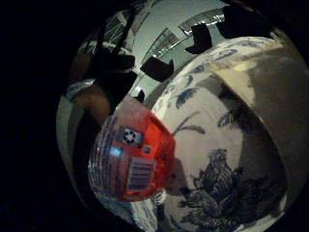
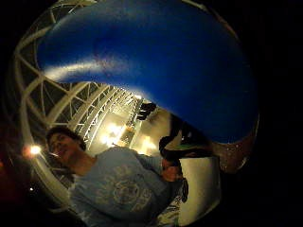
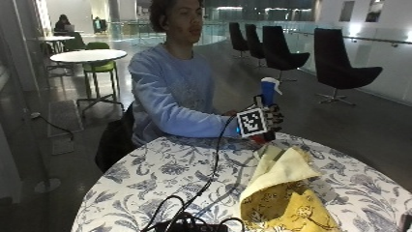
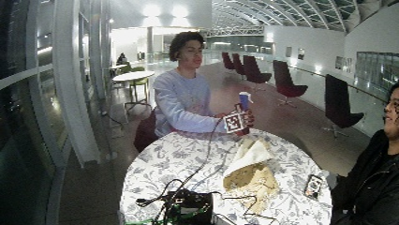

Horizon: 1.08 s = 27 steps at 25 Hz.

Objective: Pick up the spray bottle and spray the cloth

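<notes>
The gloved right hand (image 3: 267, 122) was raised above the far edge of the round table (image 3: 161, 169), its fingers curled around the upright spray bottle (image 3: 268, 92). The yellow cloth (image 3: 283, 193) lay crumpled on the floral tablecloth (image 1: 207, 145), just below the bottle.

Round table (image 3: 161, 169), covered in white cloth with blue floral print. On it: yellow cloth (image 3: 283, 193), crumpled, patterned side partly showing; black device with cables (image 4: 187, 206) at near edge; phone (image 4: 313, 186) beside the yellow cloth.
</notes>
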Tool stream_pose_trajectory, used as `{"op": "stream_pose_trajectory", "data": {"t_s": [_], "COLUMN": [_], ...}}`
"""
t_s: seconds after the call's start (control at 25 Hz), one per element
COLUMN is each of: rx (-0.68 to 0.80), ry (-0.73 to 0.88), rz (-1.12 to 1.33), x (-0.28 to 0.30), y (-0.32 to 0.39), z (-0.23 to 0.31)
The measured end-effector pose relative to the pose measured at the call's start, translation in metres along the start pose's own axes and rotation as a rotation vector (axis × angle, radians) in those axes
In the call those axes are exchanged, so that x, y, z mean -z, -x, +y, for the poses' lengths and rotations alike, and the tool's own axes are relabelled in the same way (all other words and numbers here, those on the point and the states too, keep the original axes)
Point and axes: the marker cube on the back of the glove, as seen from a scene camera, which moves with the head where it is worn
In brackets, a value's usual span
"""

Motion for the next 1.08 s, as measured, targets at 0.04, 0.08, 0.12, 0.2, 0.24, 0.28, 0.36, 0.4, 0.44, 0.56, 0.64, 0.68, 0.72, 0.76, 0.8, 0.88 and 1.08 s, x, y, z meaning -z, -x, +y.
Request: {"op": "stream_pose_trajectory", "data": {"t_s": [0.04, 0.08, 0.12, 0.2, 0.24, 0.28, 0.36, 0.4, 0.44, 0.56, 0.64, 0.68, 0.72, 0.76, 0.8, 0.88, 1.08], "rx": [-0.005, -0.007, -0.006, 0.004, 0.011, 0.017, 0.023, 0.022, 0.018, -0.003, -0.022, -0.032, -0.043, -0.055, -0.067, -0.093, -0.136], "ry": [0.005, 0.001, -0.018, -0.095, -0.133, -0.159, -0.190, -0.203, -0.216, -0.251, -0.271, -0.281, -0.291, -0.300, -0.309, -0.326, -0.364], "rz": [0.006, 0.010, 0.015, 0.044, 0.070, 0.100, 0.179, 0.231, 0.288, 0.455, 0.549, 0.589, 0.623, 0.652, 0.680, 0.729, 0.803], "x": [0.001, 0.003, 0.007, 0.019, 0.027, 0.037, 0.058, 0.071, 0.086, 0.127, 0.151, 0.162, 0.172, 0.180, 0.188, 0.199, 0.222], "y": [0.001, 0.003, 0.007, 0.016, 0.021, 0.027, 0.038, 0.042, 0.045, 0.053, 0.056, 0.056, 0.057, 0.057, 0.057, 0.055, 0.051], "z": [0.004, 0.009, 0.014, 0.021, 0.027, 0.035, 0.058, 0.072, 0.086, 0.135, 0.170, 0.186, 0.203, 0.218, 0.233, 0.261, 0.297]}}
